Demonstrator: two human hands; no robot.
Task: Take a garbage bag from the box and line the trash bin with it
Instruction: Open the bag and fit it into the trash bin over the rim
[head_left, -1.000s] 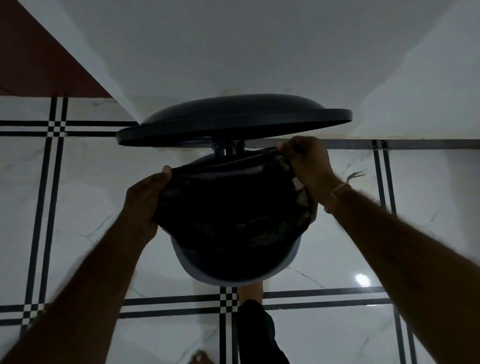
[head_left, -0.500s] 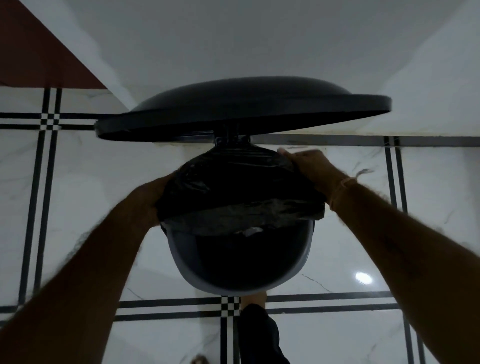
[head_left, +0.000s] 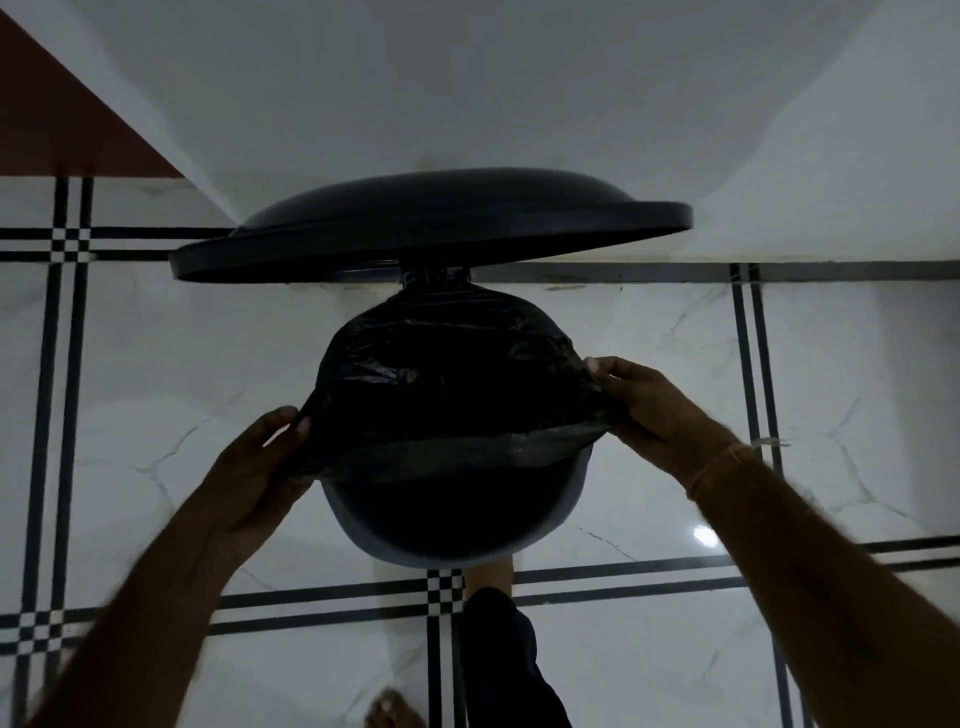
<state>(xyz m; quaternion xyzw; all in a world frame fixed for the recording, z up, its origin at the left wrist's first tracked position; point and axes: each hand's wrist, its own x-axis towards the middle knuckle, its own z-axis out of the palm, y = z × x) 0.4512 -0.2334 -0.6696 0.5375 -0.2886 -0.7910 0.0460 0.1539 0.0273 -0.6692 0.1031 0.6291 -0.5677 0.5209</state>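
Left hand (head_left: 254, 467): my fingers pinch the garbage bag (head_left: 447, 395) at its left edge. Right hand (head_left: 654, 410): clamped on the bag's right edge. Bag: stretched between both hands across the trash bin (head_left: 566, 499), covering the far part of the rim; near rim bare. Lid (head_left: 431, 223): raised. Since half a second ago, both hands have drawn the bag's edge nearer to me.

The bin (head_left: 457, 525) hides most of one foot (head_left: 491, 571); its inside is too dark to read. Another foot (head_left: 389, 713) is cut by the bottom edge — both forearms too, perhaps motion-blurred.
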